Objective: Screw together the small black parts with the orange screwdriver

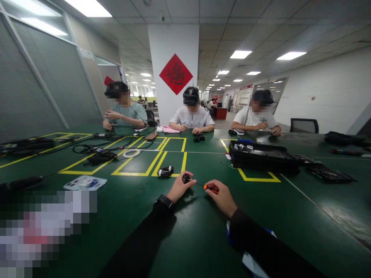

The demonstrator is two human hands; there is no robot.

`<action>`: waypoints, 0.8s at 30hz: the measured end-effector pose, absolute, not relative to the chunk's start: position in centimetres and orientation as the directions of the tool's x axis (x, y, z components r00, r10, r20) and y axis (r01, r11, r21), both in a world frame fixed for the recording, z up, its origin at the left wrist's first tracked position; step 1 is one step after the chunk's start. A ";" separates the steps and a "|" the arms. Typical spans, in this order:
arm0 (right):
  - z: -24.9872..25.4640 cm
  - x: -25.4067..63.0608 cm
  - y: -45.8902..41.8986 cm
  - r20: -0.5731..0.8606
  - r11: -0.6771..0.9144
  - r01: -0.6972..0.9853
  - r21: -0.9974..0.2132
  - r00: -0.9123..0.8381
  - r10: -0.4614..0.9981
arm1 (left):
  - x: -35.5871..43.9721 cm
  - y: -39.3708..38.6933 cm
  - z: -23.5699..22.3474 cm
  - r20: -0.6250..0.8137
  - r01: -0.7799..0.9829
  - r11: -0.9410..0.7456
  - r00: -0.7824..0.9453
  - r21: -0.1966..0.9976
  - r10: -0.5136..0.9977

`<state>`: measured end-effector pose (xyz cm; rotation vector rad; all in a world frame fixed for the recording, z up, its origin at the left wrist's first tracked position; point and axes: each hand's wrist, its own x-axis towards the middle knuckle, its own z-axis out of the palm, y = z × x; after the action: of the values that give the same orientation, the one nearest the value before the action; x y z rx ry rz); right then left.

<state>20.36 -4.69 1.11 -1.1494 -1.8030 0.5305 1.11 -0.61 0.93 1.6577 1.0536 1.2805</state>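
Observation:
My left hand, with a dark watch on its wrist, is closed around a small black rounded part; what kind of part it is I cannot make out. In my right hand is a screwdriver with an orange and black handle. Its thin shaft points left at the black part; whether the tip touches it is too small to tell. Both hands are just above the green table. Beyond my left hand lies a black cylindrical piece with white bands.
A black open case holding small items stands at right, with dark flat trays beside it. Cables, a white ring and a phone lie at left. Three people wearing headsets sit across the table.

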 end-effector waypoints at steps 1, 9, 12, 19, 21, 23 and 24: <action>1.2 20.4 -4.7 0.463 0.476 0.488 -0.732 -0.156 0.872 | 1.1 -0.6 0.9 0.335 0.145 -0.355 0.150 0.923 0.930; 1.5 20.4 -4.9 0.480 0.488 0.492 -0.721 -0.153 0.864 | 1.0 -0.4 0.7 0.336 0.144 -0.363 0.182 0.921 0.924; 1.6 20.3 -5.1 0.476 0.492 0.494 -0.717 -0.168 0.863 | 0.9 -0.3 0.6 0.339 0.153 -0.367 0.182 0.917 0.923; 2.3 20.0 -5.5 0.571 0.565 0.476 -0.674 -0.150 0.807 | 1.0 -0.2 0.6 0.368 0.194 -0.399 0.179 0.896 0.912; 2.3 20.1 -5.5 0.594 0.576 0.446 -0.685 -0.117 0.796 | 1.0 -0.2 0.6 0.366 0.198 -0.396 0.173 0.897 0.914; 2.3 20.1 -5.5 0.603 0.575 0.420 -0.702 -0.081 0.794 | 1.0 -0.2 0.5 0.360 0.199 -0.387 0.161 0.900 0.919; 2.3 20.0 -5.6 0.605 0.575 0.410 -0.708 -0.067 0.793 | 1.0 -0.2 0.5 0.357 0.199 -0.383 0.155 0.902 0.921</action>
<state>20.04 -5.55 2.26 -1.0125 -1.6869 0.4265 0.98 -0.21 0.54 1.7167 1.0797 1.2766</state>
